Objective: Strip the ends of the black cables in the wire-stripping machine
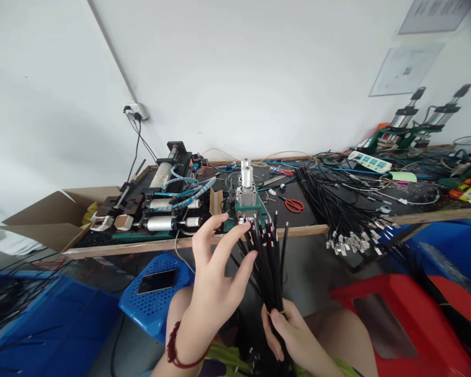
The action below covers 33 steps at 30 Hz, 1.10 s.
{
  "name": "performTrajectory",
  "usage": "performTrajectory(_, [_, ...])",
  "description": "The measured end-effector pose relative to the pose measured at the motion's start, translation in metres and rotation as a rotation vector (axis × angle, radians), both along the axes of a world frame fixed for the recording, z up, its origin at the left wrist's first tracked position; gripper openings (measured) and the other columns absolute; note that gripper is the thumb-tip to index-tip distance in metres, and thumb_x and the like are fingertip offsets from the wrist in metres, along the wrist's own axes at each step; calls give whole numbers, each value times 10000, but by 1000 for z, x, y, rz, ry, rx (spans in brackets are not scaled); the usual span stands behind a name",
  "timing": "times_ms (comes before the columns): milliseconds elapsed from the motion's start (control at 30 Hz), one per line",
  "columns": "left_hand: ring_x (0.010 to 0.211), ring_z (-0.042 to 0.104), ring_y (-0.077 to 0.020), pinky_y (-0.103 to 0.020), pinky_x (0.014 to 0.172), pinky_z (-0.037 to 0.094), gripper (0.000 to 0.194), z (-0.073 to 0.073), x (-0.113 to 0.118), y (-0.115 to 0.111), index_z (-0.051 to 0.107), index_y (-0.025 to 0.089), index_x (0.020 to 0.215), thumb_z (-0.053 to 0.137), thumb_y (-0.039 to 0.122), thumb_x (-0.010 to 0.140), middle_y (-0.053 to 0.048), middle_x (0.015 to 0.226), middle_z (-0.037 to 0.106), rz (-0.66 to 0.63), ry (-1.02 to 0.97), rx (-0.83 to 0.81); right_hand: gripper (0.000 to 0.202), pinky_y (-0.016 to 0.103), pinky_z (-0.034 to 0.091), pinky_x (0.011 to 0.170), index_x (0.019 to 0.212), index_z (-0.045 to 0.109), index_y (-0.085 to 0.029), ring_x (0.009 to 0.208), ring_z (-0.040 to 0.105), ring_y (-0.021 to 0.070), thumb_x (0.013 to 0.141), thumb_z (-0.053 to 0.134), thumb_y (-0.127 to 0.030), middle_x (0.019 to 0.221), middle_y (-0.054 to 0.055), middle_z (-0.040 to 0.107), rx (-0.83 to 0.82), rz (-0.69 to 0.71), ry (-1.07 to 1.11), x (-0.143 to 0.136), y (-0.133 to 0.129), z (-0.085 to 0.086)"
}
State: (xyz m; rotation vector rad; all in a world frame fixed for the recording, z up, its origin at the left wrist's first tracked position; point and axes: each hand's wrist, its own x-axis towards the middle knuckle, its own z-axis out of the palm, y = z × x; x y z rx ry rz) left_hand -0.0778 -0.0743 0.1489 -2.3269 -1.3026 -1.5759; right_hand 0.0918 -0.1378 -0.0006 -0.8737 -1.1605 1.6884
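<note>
My right hand point(294, 330) is wrapped round a bundle of black cables point(269, 272), near a yellow tie. The cables point up and fan out, their tips showing small red, white and green wire ends. My left hand point(220, 267), with a dark red bead bracelet on the wrist, is raised at the left of the bundle. Its fingers are spread and curved, with the fingertips close to the cable tips; whether they touch is unclear. Just beyond the tips stands a small press point(246, 193) with a silver cylinder on a green base.
Red-handled scissors point(294, 205) and a pile of black cables with metal ends point(337, 209) lie on the bench right of the press. Pneumatic cylinders point(160, 222) and an open cardboard box point(51, 214) are left. A blue stool point(153, 309) holds a phone; a red stool point(392, 293) stands right.
</note>
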Motion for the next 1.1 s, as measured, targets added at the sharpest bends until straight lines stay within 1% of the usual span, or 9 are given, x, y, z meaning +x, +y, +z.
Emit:
performTrajectory(67, [1464,502,-322,-479,1196,456,475,-1,-1,0,632,331,1412,735,115,1001,-102,1525,476,19,20,24,694,222,305,438,836,548,-229,348,318,86,937,555,-916,421,-111,406,0,-4,11,0,2,-2])
performTrajectory(133, [1458,492,-332,-509,1190,442,417,-2,-1,1,676,331,1353,733,110,1005,-97,1525,475,39,62,31,691,220,310,433,836,547,-230,346,321,86,940,555,-913,420,-111,407,0,-10,21,0,3,-4])
performTrajectory(300, [1372,497,-387,-591,1131,426,282,-2,-1,3,753,274,1270,743,167,1011,-138,1497,518,109,154,27,677,218,311,422,842,543,-229,345,334,87,949,564,-897,429,-106,420,-6,-34,22,0,2,-8])
performTrajectory(400, [1351,489,-400,-611,1132,405,222,0,0,3,781,251,1227,749,201,1013,-152,1483,553,108,172,16,669,214,294,427,834,541,-225,354,349,84,956,576,-882,437,-97,437,-9,-49,7,0,1,-10])
performTrajectory(533, [1317,502,-370,-588,1119,402,147,0,3,3,806,276,1074,772,161,991,-116,1409,619,88,104,13,667,215,291,438,835,541,-222,363,355,86,961,575,-876,440,-95,440,-16,-60,-13,0,1,-14])
performTrajectory(733, [1293,534,-350,-568,1086,387,193,-1,7,4,787,289,948,762,99,965,-75,1339,639,55,-25,-80,661,216,290,450,845,552,-216,368,370,86,962,588,-866,448,-89,462,-10,-51,-22,1,-2,-14])
performTrajectory(933, [1267,554,-324,-539,1067,412,155,8,7,5,781,293,956,733,150,995,-65,1299,572,99,-98,-82,634,220,310,475,873,575,-205,384,404,89,980,613,-828,469,-74,502,7,-50,13,0,-2,-11])
performTrajectory(1000, [1294,559,-303,-522,1094,410,165,11,6,7,763,301,974,711,151,1015,-51,1306,564,56,-99,-79,614,219,314,476,866,579,-204,380,396,87,997,616,-803,457,-75,498,13,-52,37,0,-2,-13])
performTrajectory(1100, [1392,526,-265,-472,1162,420,206,13,1,10,699,311,1150,610,143,1071,-61,1364,535,-85,-160,-79,607,218,319,457,850,579,-210,359,358,85,1016,591,-793,430,-84,467,17,-50,100,2,-3,-17])
